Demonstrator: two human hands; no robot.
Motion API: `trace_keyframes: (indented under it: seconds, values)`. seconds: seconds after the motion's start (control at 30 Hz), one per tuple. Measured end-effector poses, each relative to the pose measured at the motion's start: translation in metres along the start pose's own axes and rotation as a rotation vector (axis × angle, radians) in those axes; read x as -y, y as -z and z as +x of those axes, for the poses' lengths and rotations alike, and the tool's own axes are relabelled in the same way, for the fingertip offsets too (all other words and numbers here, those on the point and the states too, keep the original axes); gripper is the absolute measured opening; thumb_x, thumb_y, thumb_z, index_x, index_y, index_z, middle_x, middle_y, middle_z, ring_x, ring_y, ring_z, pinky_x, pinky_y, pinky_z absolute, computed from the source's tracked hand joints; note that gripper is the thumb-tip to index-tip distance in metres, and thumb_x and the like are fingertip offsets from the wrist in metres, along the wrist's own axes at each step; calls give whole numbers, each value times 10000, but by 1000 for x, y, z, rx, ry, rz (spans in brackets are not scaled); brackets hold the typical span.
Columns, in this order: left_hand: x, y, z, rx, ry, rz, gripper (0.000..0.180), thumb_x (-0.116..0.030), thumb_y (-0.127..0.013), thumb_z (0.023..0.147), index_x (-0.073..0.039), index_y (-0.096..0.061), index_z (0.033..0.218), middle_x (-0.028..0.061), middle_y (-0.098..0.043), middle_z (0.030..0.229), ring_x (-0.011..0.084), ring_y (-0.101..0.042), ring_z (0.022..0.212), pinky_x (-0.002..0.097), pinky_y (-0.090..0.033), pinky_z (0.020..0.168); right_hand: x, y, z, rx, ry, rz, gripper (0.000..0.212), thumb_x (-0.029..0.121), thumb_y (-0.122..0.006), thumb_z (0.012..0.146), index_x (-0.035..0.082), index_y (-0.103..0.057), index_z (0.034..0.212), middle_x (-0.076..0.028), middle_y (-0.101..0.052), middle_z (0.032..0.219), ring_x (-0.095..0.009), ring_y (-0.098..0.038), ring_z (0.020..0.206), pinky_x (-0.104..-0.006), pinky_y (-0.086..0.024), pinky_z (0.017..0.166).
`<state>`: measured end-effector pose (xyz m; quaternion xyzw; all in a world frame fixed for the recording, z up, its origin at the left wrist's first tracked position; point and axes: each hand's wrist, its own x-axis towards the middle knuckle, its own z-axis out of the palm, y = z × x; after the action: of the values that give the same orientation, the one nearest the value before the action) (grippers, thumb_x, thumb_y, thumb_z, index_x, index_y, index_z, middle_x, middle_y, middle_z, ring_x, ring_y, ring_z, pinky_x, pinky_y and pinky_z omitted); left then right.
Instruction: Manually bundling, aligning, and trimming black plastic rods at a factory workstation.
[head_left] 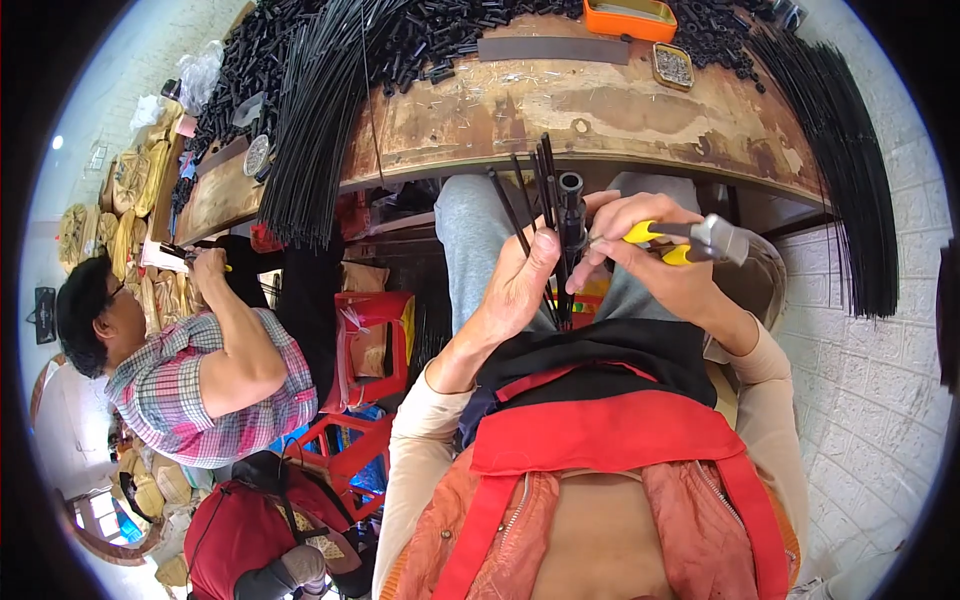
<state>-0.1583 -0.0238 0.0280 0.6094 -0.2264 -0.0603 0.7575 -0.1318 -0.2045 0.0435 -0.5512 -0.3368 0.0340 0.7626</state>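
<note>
Two bare hands meet in front of the person's lap in the head view, just below the front edge of the worn wooden bench (pixel 600 115). The left hand (pixel 520 285) has its fingers wrapped around a small bunch of thin black rods (pixel 545 190), which stand nearly upright and fan out a little above the thumb. A short black tube (pixel 572 215) with an open round end stands among those rods, between the two hands and touching both. The right hand (pixel 655 255) has its fingers closed around pliers with yellow handles (pixel 690 240); the grey metal head of the tool points to the right, away from the tube, and the fingertips of this hand also press against the tube.

On the bench top lie a heap of short black tubes (pixel 400 40), an orange tray (pixel 630 18) and a small tin of metal bits (pixel 673 65). Long black rods hang over the bench edge in a thick bundle on the left (pixel 310 130) and another on the right (pixel 850 170).

At the left a co-worker in a checked shirt (pixel 200 375) sits at the same bench with one hand raised to its edge. A red plastic stool (pixel 375 335) stands between the two people.
</note>
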Motion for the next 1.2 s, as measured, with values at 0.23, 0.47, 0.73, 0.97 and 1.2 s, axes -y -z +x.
trace_keyframes:
  seconds: [0.23,0.47,0.73,0.97,1.2]
  values:
    - [8,6,9,6,131,-233,791,-594,-287,979,70,-316,1408,54,-502,727,123,-450,603,260,-378,578,12,7,15,4,-74,-494,118,-28,-641,845,15,-563,923,-72,-606,832,-149,-615,778,-294,-483,708]
    - [14,16,13,-37,82,-316,655,-522,-265,1018,63,-510,1180,7,-471,635,88,-439,573,253,-384,559,66,22,-5,287,-706,-726,153,151,-555,941,12,-517,992,-42,-525,591,-137,-489,501,-263,-387,499]
    - [12,8,12,20,118,-288,611,-535,-272,1012,25,-515,1045,17,-491,628,129,-499,628,281,-440,646,66,22,-3,287,-712,-487,314,212,-520,971,3,-521,1205,-115,-608,714,-200,-611,632,-365,-470,612]
    - [19,12,8,47,90,-328,606,-520,-269,1018,33,-505,1091,40,-519,679,141,-515,648,301,-450,668,84,26,23,503,-970,-599,347,303,-460,1000,-21,-563,1067,-68,-567,634,-157,-585,553,-298,-466,559]
    - [13,8,-6,-3,83,-240,644,-537,-285,1009,46,-556,1046,32,-541,698,96,-461,603,257,-418,629,73,33,15,545,-1338,38,428,346,-443,1006,-50,-566,903,-51,-561,618,-138,-549,451,-256,-449,439]
